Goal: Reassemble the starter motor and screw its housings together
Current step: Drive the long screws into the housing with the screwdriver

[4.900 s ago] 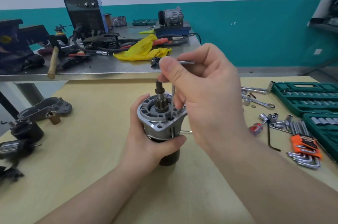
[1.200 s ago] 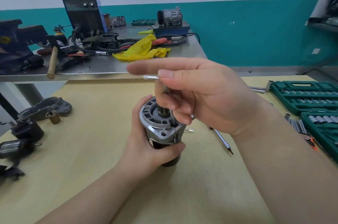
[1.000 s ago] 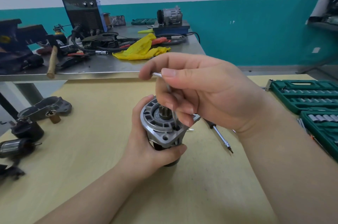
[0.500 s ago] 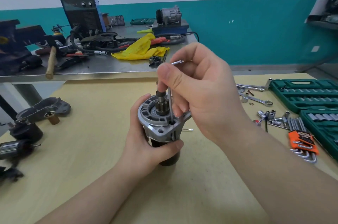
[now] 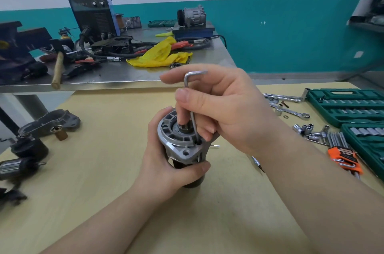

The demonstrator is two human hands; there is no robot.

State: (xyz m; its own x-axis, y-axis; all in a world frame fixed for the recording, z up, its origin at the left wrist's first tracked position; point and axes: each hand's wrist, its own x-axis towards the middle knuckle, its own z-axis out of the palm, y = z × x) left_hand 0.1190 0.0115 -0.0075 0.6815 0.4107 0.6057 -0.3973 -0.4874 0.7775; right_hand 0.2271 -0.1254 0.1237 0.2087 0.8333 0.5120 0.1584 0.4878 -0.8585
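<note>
The starter motor (image 5: 176, 141) stands upright on the wooden table (image 5: 104, 160), its silver flanged housing on top and its dark body below. My left hand (image 5: 164, 168) grips it around the side, thumb across the front. An L-shaped hex key (image 5: 192, 106) stands vertical with its tip in a screw hole at the flange's right side. My right hand (image 5: 224, 108) pinches the key's shaft between thumb and fingers, the short arm at the top pointing right behind my index finger. The pinion shaft at the flange's centre is partly hidden by my thumb.
Another housing part (image 5: 49, 123), a dark cylinder and an armature (image 5: 18, 167) lie at the left. Green socket cases (image 5: 349, 106), loose sockets, wrenches and an orange hex key holder (image 5: 345, 158) lie at the right. A screwdriver (image 5: 257, 164) pokes out under my right forearm. A cluttered metal bench (image 5: 116, 71) stands behind.
My right hand has kept turning the hex key in the flange hole; the short arm swung round from the left to the right. My left hand still grips the motor in place.
</note>
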